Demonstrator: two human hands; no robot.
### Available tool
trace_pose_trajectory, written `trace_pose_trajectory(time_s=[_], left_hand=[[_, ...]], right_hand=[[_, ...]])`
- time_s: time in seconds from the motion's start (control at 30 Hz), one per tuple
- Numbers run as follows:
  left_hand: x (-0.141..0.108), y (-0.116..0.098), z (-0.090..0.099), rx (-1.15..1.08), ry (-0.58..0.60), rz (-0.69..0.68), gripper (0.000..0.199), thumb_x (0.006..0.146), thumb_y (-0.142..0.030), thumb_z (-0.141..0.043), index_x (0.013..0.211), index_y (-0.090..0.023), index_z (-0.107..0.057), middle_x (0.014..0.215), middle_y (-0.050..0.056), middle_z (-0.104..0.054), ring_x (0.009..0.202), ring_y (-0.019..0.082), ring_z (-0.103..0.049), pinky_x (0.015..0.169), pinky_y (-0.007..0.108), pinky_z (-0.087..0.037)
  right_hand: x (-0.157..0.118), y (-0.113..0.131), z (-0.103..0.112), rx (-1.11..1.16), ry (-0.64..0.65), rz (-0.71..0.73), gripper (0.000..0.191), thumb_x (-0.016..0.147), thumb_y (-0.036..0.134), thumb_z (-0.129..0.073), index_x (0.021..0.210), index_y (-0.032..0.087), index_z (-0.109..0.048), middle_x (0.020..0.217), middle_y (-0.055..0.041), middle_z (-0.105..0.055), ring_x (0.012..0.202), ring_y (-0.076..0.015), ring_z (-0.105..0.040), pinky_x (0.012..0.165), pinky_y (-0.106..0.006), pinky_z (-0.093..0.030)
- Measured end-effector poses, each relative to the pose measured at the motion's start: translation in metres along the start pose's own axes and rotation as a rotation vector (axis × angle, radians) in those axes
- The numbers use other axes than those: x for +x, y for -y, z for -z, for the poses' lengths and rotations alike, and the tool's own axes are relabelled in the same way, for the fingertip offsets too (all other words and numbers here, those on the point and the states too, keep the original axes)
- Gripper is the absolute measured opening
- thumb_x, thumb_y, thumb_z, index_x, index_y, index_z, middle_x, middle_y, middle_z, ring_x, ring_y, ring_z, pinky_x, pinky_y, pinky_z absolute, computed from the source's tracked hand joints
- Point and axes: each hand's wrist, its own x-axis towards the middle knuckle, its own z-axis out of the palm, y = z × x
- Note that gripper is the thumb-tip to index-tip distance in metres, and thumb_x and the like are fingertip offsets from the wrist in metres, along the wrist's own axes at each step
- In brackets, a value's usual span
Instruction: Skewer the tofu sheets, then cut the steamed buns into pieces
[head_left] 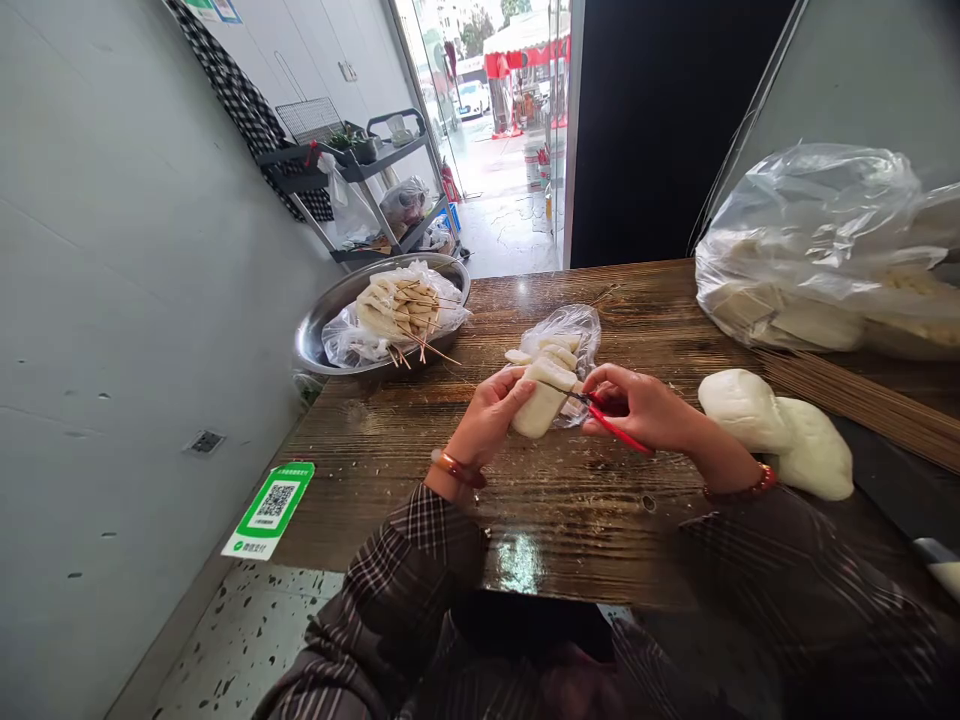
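Observation:
Above the middle of the wooden table, my left hand (491, 418) grips a white steamed bun (541, 408), thumb across its near face. Red-handled scissors (621, 428) are held in my right hand (639, 405), their blades at the upper part of the bun. Just behind, cut white slices (559, 350) rest on a clear plastic bag (577, 325), partly hidden by the bun and my hands. Two more whole buns (744, 410) lie to the right of my right wrist, one leaning on the other.
At the back left stands a metal basin (307, 345) with skewered pieces (409, 308) on plastic, sticks poking over its rim. Bundled wooden sticks (862, 395) lie at right, before a large filled plastic bag (810, 250). A green QR card (281, 500) is at the left edge.

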Motion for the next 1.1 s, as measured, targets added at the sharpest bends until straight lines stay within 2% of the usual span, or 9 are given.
trace_pose_trajectory(time_s=[0.13,0.23,0.43,0.6,0.73,0.87,0.97,1.1], left_hand=[[0.004,0.002,-0.003,0.029,-0.005,0.013,0.047,0.077,-0.046,-0.078,0.111,-0.015,-0.072,0.101,0.009,-0.074,0.082,0.016,-0.065,0.073,0.026,-0.051],[0.010,0.002,-0.008,0.111,-0.015,0.009,0.047,0.075,-0.045,-0.079,0.110,-0.014,-0.072,0.102,0.009,-0.073,0.086,0.018,-0.065,0.075,0.026,-0.051],[0.020,0.000,-0.014,0.205,0.027,0.016,0.047,0.076,-0.048,-0.077,0.109,-0.014,-0.072,0.097,0.008,-0.072,0.082,0.018,-0.064,0.073,0.026,-0.050],[0.022,0.000,-0.009,0.219,0.015,0.004,0.046,0.076,-0.049,-0.077,0.105,-0.013,-0.073,0.094,0.007,-0.072,0.081,0.017,-0.063,0.071,0.026,-0.050],[0.021,0.003,-0.004,0.242,-0.005,0.013,0.046,0.073,-0.048,-0.079,0.103,-0.013,-0.074,0.092,0.007,-0.072,0.077,0.016,-0.062,0.068,0.024,-0.049],[0.019,0.005,0.001,0.158,-0.039,0.025,0.046,0.073,-0.048,-0.080,0.103,-0.013,-0.074,0.092,0.007,-0.073,0.076,0.015,-0.063,0.067,0.023,-0.049],[0.016,0.003,0.005,0.066,-0.054,0.040,0.044,0.074,-0.047,-0.079,0.102,-0.013,-0.073,0.094,0.007,-0.074,0.076,0.015,-0.065,0.069,0.023,-0.051],[0.013,0.000,0.010,-0.085,-0.112,0.014,0.044,0.077,-0.046,-0.077,0.105,-0.014,-0.071,0.103,0.010,-0.074,0.090,0.019,-0.068,0.078,0.028,-0.054]], right_hand=[[0.001,-0.001,-0.001,0.066,0.035,-0.051,0.048,0.071,0.049,-0.077,0.102,0.020,-0.055,0.083,-0.0031,-0.071,0.074,-0.0179,-0.063,0.070,-0.032,-0.049],[0.002,-0.001,-0.001,0.091,0.000,-0.086,0.048,0.069,0.048,-0.078,0.101,0.020,-0.055,0.087,-0.0043,-0.072,0.077,-0.0192,-0.065,0.072,-0.033,-0.050],[0.006,-0.006,0.001,0.146,-0.072,-0.109,0.050,0.062,0.049,-0.083,0.094,0.018,-0.061,0.077,-0.0030,-0.071,0.070,-0.0174,-0.063,0.066,-0.030,-0.047],[0.010,-0.012,-0.005,0.131,-0.134,-0.074,0.047,0.063,0.052,-0.081,0.090,0.017,-0.065,0.071,-0.0022,-0.071,0.063,-0.0155,-0.061,0.061,-0.029,-0.046],[0.015,-0.015,-0.011,0.093,-0.130,-0.067,0.042,0.065,0.051,-0.079,0.086,0.017,-0.066,0.067,-0.0016,-0.070,0.062,-0.0150,-0.061,0.059,-0.028,-0.046],[0.018,-0.020,-0.014,0.127,-0.094,-0.083,0.044,0.066,0.053,-0.078,0.089,0.018,-0.064,0.068,-0.0008,-0.071,0.061,-0.0144,-0.061,0.057,-0.027,-0.044],[0.018,-0.026,-0.013,0.145,-0.132,-0.160,0.047,0.065,0.055,-0.080,0.088,0.018,-0.064,0.072,-0.0033,-0.072,0.066,-0.0172,-0.064,0.059,-0.028,-0.047],[0.016,-0.030,-0.007,0.190,-0.131,-0.251,0.048,0.064,0.058,-0.080,0.087,0.019,-0.064,0.071,-0.0044,-0.073,0.064,-0.0182,-0.065,0.058,-0.030,-0.048]])
